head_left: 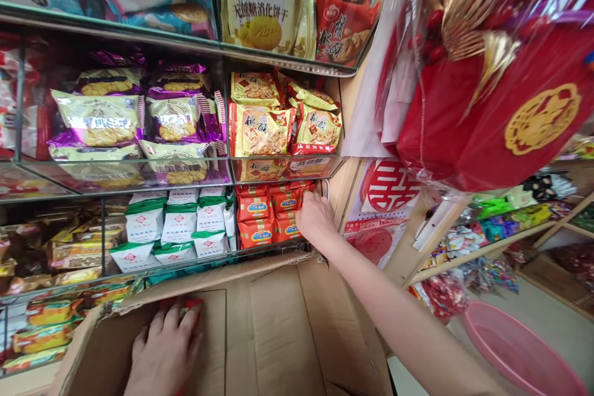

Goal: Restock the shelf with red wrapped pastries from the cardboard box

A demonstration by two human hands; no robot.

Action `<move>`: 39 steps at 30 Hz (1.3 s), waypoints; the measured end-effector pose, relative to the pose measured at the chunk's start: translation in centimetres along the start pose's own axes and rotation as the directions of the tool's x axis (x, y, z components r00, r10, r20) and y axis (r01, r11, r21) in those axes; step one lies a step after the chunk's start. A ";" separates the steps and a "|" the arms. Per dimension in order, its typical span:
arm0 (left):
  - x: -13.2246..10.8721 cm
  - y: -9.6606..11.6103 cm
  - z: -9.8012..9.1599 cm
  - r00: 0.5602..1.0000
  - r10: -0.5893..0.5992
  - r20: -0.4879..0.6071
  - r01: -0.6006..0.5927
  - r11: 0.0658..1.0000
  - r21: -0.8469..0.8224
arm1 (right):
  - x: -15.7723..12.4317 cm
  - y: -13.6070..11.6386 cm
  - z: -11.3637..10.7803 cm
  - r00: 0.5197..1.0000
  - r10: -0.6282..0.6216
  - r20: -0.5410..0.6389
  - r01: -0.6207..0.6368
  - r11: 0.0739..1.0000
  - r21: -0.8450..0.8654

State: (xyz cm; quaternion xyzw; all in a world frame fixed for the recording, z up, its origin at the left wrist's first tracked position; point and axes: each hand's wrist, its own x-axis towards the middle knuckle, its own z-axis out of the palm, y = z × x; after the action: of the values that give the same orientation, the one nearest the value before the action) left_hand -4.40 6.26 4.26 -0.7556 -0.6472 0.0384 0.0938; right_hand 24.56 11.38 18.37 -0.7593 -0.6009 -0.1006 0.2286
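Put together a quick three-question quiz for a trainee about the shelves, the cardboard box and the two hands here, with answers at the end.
1. True or false: the bare left hand is inside the open brown cardboard box.

2. Which goods is the bare right hand at?
A) purple-and-cream biscuit packets
B) small red-orange wrapped packets
C) large light-blue bags

3. Fill in the colour: the white packets with ____ edges sit in the compartment just left of the red-orange ones.

Key: 1. True; 2. B; 3. green.
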 end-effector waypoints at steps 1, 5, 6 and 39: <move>0.0 0.0 0.0 1.000 -0.001 0.001 0.001 1.000 0.011 | 0.5 -0.2 -0.2 0.999 0.035 0.033 -0.036 0.999 0.013; 0.0 0.0 0.1 1.000 -0.001 0.005 0.000 0.999 0.044 | 1.8 -0.4 -0.2 0.997 0.019 0.071 -0.022 0.999 0.048; 0.0 0.1 0.1 1.000 0.002 0.007 -0.002 0.999 0.048 | 1.8 -0.3 -0.1 0.998 -0.004 0.068 0.000 0.999 0.053; -0.6 2.0 -5.2 0.966 0.213 0.147 -0.112 0.857 -0.503 | -1.4 3.4 0.4 0.924 -0.150 -0.352 0.181 0.982 0.058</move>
State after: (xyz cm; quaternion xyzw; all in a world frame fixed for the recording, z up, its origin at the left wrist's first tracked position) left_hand -1.65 4.88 8.94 -0.7990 -0.5753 -0.0444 -0.1691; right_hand 27.38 9.78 16.71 -0.6654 -0.6170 -0.2247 0.3551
